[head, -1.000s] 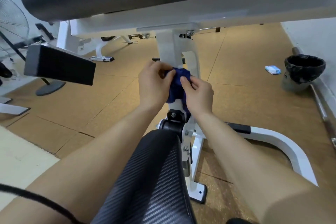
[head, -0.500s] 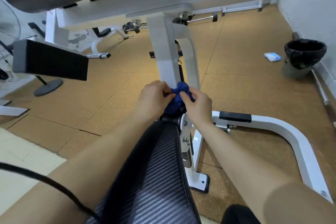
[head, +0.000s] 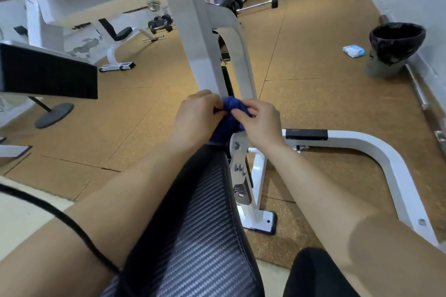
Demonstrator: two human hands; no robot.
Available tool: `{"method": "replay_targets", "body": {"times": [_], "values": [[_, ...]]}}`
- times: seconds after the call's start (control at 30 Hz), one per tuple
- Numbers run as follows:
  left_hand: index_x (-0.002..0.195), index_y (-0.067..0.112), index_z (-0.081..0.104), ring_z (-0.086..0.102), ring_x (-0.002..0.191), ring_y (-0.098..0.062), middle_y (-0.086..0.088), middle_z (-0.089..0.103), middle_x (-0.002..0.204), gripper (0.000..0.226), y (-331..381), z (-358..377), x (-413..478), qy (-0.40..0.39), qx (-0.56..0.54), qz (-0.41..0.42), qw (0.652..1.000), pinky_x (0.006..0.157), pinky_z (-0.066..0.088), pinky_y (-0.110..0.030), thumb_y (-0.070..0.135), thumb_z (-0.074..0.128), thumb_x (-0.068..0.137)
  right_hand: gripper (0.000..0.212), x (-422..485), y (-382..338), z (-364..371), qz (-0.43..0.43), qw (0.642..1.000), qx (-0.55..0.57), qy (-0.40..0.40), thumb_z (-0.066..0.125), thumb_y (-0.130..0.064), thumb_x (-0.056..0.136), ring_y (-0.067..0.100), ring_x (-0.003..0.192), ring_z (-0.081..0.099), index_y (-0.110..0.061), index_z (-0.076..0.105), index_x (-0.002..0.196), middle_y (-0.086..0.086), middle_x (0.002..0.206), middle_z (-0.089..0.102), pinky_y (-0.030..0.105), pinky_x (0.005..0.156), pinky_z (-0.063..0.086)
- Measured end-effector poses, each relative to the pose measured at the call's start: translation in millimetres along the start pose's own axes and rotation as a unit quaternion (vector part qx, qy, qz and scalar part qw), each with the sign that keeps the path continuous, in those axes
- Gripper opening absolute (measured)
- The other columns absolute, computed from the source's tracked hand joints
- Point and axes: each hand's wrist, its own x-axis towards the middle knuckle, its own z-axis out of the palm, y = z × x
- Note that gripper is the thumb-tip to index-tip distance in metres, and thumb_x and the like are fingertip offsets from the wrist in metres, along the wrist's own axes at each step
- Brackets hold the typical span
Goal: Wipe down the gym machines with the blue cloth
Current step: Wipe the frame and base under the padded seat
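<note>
- Left hand (head: pixel 195 116) and right hand (head: pixel 259 120) both grasp the blue cloth (head: pixel 230 106) against the white post (head: pixel 205 55).
- Seat pad (head: pixel 200 224) lies between the forearms.
- Bin (head: pixel 395 43) and packet (head: pixel 354 50) sit near the floor's right edge.

Even indoor light, slight motion blur, wide-angle bending at edges.

A gym: weight benches (head: pixel 118 35), dumbbells (head: pixel 159 24), a barbell (head: pixel 257 6).

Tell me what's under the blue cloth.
Left hand and right hand grip the cloth low on the white post. Below it show the black pad and a bolted bracket. The post surface beneath is hidden.
</note>
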Motion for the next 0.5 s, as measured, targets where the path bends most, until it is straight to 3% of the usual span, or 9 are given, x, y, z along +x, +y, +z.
{"method": "replay_targets", "body": {"times": [0.1, 0.23, 0.33, 0.4, 0.5], "values": [[0.087, 0.017, 0.071, 0.052, 0.075, -0.011, 0.009, 0.055, 0.085, 0.004, 18.2, -2.8, 9.7, -0.01, -0.045, 0.049, 0.998, 0.067, 0.038, -0.024, 0.019, 0.074, 0.084, 0.014, -11.6, 1.3, -22.7, -0.011, 0.997, 0.033, 0.075, 0.068, -0.017, 0.094, 0.0, 0.089, 0.069, -0.022, 0.073, 0.106, -0.009, 0.093, 0.074, 0.019, 0.076, 0.056], [0.096, 0.017, 0.066, 0.058, 0.087, -0.021, 0.002, 0.058, 0.097, 0.012, 32.9, 10.9, 13.8, -0.182, -0.008, 0.124, 0.975, 0.076, 0.049, -0.036, 0.012, 0.068, 0.085, 0.007, -56.8, 38.2, -24.6, 0.06, 0.985, 0.086, 0.139, 0.069, -0.025, 0.094, 0.007, 0.083, 0.068, -0.032, 0.07, 0.092, -0.01, 0.086, 0.072, 0.024, 0.071, 0.054], [0.103, 0.017, 0.073, 0.059, 0.099, -0.022, -0.001, 0.058, 0.108, 0.021, 34.4, 17.4, 18.8, -0.276, 0.089, 0.195, 0.937, 0.08, 0.048, -0.035, 0.009, 0.059, 0.089, 0.017, -80.9, 63.8, 10.2, 0.133, 0.979, 0.103, 0.116, 0.061, -0.027, 0.099, 0.004, 0.065, 0.055, -0.022, 0.067, 0.084, -0.008, 0.071, 0.062, 0.024, 0.062, 0.041], [0.104, 0.019, 0.076, 0.059, 0.107, -0.02, 0.001, 0.059, 0.117, 0.023, 35.1, 17.6, 24.4, -0.31, 0.133, 0.215, 0.917, 0.085, 0.05, -0.037, 0.015, 0.058, 0.091, 0.027, -83.1, 68.5, 32.1, 0.184, 0.973, 0.09, 0.104, 0.053, -0.033, 0.103, 0.006, 0.06, 0.05, -0.016, 0.067, 0.087, -0.006, 0.067, 0.059, 0.023, 0.055, 0.035], [0.108, 0.019, 0.074, 0.059, 0.102, -0.019, 0.001, 0.059, 0.117, 0.027, 34.8, 22.4, 32.3, -0.333, 0.182, 0.237, 0.895, 0.086, 0.052, -0.039, 0.036, 0.062, 0.092, 0.032, -64.7, 66.0, 40.3, 0.228, 0.964, 0.095, 0.098, 0.047, -0.04, 0.105, 0.017, 0.078, 0.059, -0.018, 0.071, 0.107, 0.0, 0.083, 0.067, 0.024, 0.057, 0.039]]}}
